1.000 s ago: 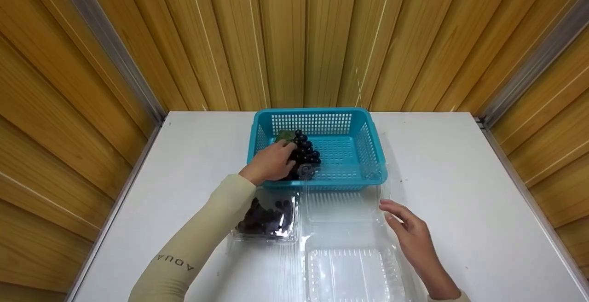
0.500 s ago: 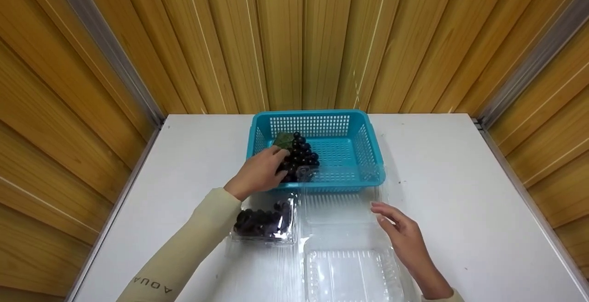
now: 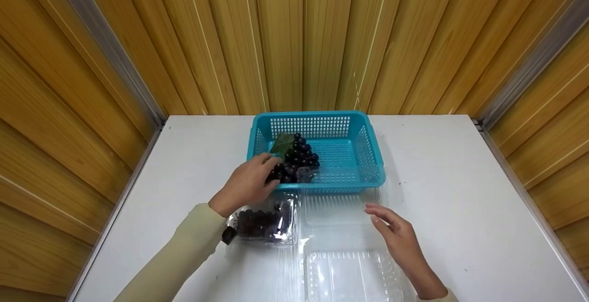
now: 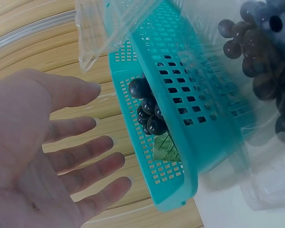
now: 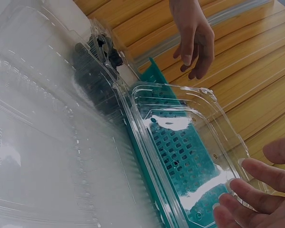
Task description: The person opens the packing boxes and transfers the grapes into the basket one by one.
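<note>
My left hand (image 3: 246,182) is over the near left corner of a turquoise mesh basket (image 3: 317,114). Its spread fingers hold nothing in the left wrist view. A bunch of dark grapes (image 3: 302,153) with a green leaf (image 3: 282,144) lies inside the basket. My right hand (image 3: 398,237), fingers loosely extended, hovers at the right side of a see-through clamshell box (image 3: 347,274). That box's clear lid (image 5: 199,142) stands raised against the basket's front; whether my fingertips touch it I cannot tell. More dark grapes (image 3: 262,223) lie in another clear box, left of the first.
A white table (image 3: 460,191) carries everything. Wood-pattern panels (image 3: 322,39) wall it in at the back and both sides, with metal posts (image 3: 115,53) in the corners. The raised lid overlaps the basket's front rim.
My left hand has drawn back from the grape bunch, toward me and to the left, uncovering more grapes and the leaf. My right hand has shifted slightly left.
</note>
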